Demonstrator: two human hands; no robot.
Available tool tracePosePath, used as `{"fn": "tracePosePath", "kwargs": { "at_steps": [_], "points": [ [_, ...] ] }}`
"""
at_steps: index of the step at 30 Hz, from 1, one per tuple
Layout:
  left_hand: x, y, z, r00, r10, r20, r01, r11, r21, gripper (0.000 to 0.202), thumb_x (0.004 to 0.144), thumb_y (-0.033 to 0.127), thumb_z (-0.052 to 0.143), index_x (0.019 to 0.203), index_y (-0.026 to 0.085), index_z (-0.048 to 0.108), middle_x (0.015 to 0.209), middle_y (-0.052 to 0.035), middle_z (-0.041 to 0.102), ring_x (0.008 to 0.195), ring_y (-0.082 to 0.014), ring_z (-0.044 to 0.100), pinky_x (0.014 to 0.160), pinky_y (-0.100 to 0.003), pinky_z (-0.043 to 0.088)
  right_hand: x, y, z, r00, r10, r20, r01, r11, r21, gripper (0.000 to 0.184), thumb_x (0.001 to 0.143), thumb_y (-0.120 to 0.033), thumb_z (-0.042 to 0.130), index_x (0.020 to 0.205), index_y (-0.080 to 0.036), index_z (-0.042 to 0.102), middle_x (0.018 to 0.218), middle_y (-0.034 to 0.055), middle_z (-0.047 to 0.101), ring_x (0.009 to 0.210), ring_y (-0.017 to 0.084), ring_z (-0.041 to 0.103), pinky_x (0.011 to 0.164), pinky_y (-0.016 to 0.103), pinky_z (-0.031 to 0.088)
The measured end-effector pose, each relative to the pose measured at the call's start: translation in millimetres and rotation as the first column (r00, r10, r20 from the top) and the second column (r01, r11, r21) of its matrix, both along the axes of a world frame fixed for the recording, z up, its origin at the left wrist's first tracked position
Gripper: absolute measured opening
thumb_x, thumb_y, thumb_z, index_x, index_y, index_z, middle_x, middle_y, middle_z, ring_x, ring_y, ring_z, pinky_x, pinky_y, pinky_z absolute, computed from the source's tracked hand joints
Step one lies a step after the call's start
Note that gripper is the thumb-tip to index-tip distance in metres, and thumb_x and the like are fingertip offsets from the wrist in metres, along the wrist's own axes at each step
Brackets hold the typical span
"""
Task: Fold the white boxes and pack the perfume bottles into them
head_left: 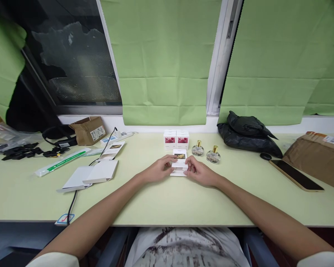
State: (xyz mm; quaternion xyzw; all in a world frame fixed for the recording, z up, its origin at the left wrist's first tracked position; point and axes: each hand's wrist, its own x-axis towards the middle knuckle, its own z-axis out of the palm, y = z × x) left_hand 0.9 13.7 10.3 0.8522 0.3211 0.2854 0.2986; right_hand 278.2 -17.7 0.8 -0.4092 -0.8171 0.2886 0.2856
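A small white carton [179,165] with a yellow flower picture lies at the middle of the table, its near end unfolded. My left hand [160,168] grips its left side, fingers curled over the edge. On the right side, my right hand [200,171] pinches the carton near its open flaps. Just behind stand white boxes [176,139] with red flower pictures, set close together. Two glass perfume bottles with gold caps, a nearer bottle [213,155] and a farther bottle [197,149], stand to the right of the carton.
Flattened white cartons [101,171] lie at left, across a black cable [72,204]. Farther left are a green-white packet [62,162] and an open brown box [88,131]. A black plastic bag [247,133], a phone [295,175] and a brown parcel [317,159] lie at right.
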Motion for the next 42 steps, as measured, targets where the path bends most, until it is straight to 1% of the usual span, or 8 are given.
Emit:
{"fn": "tracePosePath", "kwargs": {
  "at_steps": [2, 5, 14, 22, 30, 35, 39, 42],
  "points": [
    [-3.4, 0.6, 2.2, 1.0, -0.03, -0.001, 0.029, 0.999, -0.04, 0.046, 0.098, 0.05, 0.067, 0.138, 0.027, 0.066, 0.156, -0.0135, 0.053, 0.109, -0.0239, 0.066, 0.1, -0.044, 0.055, 0.3, -0.2, -0.4, 1.0, 0.003, 0.004, -0.003, 1.0, -0.019, 0.045, 0.091, -0.051, 0.072, 0.121, -0.029, 0.047, 0.1, -0.0008, 0.062, 0.083, 0.018, 0.056, 0.073, 0.031, 0.045],
    [-5.8, 0.9, 2.9, 0.998, -0.062, 0.006, 0.062, 0.998, -0.02, 0.055, 0.092, 0.052, 0.076, 0.14, 0.028, 0.064, 0.155, -0.0139, 0.053, 0.121, -0.0266, 0.062, 0.105, -0.044, 0.052, -0.6, 0.0, -2.4, 1.0, -0.004, -0.013, 0.004, 1.0, -0.016, 0.042, 0.093, -0.049, 0.07, 0.12, -0.029, 0.045, 0.097, -0.0016, 0.06, 0.081, 0.018, 0.055, 0.073, 0.031, 0.045],
    [1.5, 1.3, -1.8, 1.0, 0.016, 0.027, -0.016, 1.0, -0.022, 0.04, 0.1, 0.054, 0.064, 0.128, 0.025, 0.068, 0.135, -0.0105, 0.062, 0.097, -0.0208, 0.064, 0.091, -0.04, 0.055, -4.5, 4.8, -6.9, 0.991, -0.055, -0.119, 0.051, 0.998, -0.04, 0.034, 0.101, -0.05, 0.057, 0.127, -0.03, 0.048, 0.09, -0.0033, 0.056, 0.077, 0.017, 0.053, 0.072, 0.031, 0.045],
    [4.5, 1.0, -1.0, 0.998, 0.053, 0.03, -0.052, 0.998, -0.043, 0.041, 0.098, 0.056, 0.065, 0.124, 0.025, 0.068, 0.129, -0.0085, 0.062, 0.091, -0.0197, 0.063, 0.085, -0.037, 0.055, -5.7, 13.6, -11.5, 0.986, -0.055, -0.157, 0.041, 0.995, -0.095, 0.041, 0.098, -0.05, 0.061, 0.133, -0.029, 0.057, 0.088, -0.0025, 0.052, 0.077, 0.017, 0.05, 0.073, 0.031, 0.043],
    [4.1, 3.7, 2.0, 0.996, 0.085, 0.017, -0.083, 0.994, -0.067, 0.044, 0.092, 0.058, 0.073, 0.124, 0.028, 0.072, 0.13, -0.0081, 0.064, 0.099, -0.0223, 0.063, 0.088, -0.038, 0.055, -7.5, 28.2, -21.2, 0.975, -0.086, -0.205, 0.044, 0.979, -0.199, 0.058, 0.093, -0.041, 0.067, 0.148, -0.029, 0.053, 0.087, -0.0022, 0.054, 0.08, 0.018, 0.052, 0.074, 0.031, 0.044],
    [2.8, 10.1, -3.1, 0.998, 0.058, 0.017, -0.056, 0.996, -0.068, 0.052, 0.094, 0.055, 0.072, 0.141, 0.033, 0.067, 0.132, -0.0086, 0.059, 0.109, -0.0243, 0.06, 0.098, -0.042, 0.053, -9.5, 28.5, -20.6, 0.984, -0.118, -0.133, 0.094, 0.98, -0.178, 0.06, 0.098, -0.038, 0.06, 0.157, -0.03, 0.051, 0.102, 0.0022, 0.063, 0.091, 0.021, 0.058, 0.085, 0.036, 0.049],
    [1.0, 10.5, -6.9, 0.998, 0.066, -0.014, -0.067, 0.998, -0.009, 0.046, 0.1, 0.055, 0.065, 0.14, 0.034, 0.069, 0.136, -0.0096, 0.058, 0.123, -0.0286, 0.056, 0.103, -0.045, 0.052, -6.9, 20.7, -15.2, 0.995, -0.077, -0.061, 0.073, 0.995, -0.061, 0.058, 0.106, -0.047, 0.051, 0.161, -0.029, 0.047, 0.131, 0.0089, 0.064, 0.112, 0.025, 0.061, 0.105, 0.044, 0.049],
    [-2.4, 10.8, -7.3, 0.996, 0.048, -0.071, -0.044, 0.997, 0.068, 0.043, 0.103, 0.054, 0.061, 0.141, 0.035, 0.067, 0.138, -0.0093, 0.059, 0.132, -0.0306, 0.052, 0.107, -0.047, 0.05, -4.5, 17.1, -12.7, 0.998, -0.062, 0.025, 0.061, 0.997, 0.036, 0.057, 0.109, -0.051, 0.044, 0.162, -0.028, 0.046, 0.133, 0.0114, 0.063, 0.128, 0.03, 0.057, 0.116, 0.049, 0.043]
  ]
}}
